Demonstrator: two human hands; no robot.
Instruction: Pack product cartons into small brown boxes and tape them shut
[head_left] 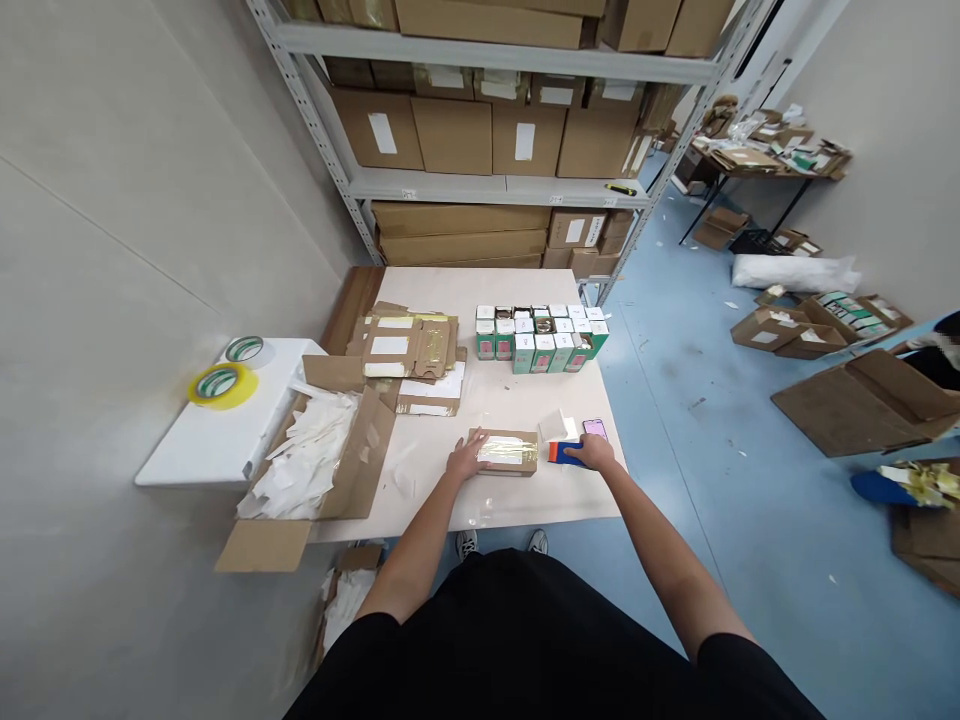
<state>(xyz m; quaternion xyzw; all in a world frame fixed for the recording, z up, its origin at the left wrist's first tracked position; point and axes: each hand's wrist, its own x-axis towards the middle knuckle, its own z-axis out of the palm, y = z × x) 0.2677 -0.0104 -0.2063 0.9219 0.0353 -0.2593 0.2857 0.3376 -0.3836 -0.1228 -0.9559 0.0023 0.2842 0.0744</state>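
A small taped cardboard box (529,462) with a white label lies near the table's front edge. My left hand (466,457) grips its left end, fingers over the top. To the right of the box, my right hand (595,452) is closed on a blue block-shaped object with an orange end (564,454); its exact kind is unclear. Just behind that object are some white paper pieces (553,425). A phone with a lit pink screen (595,428) lies right beside my right hand.
Rows of green-and-white small boxes (544,345) stand at the table's back right. Flattened cardboard (409,345) is stacked at back left. An open carton of white paper (319,450) and tape rolls (223,385) are left. Behind stands a loaded shelf (450,187).
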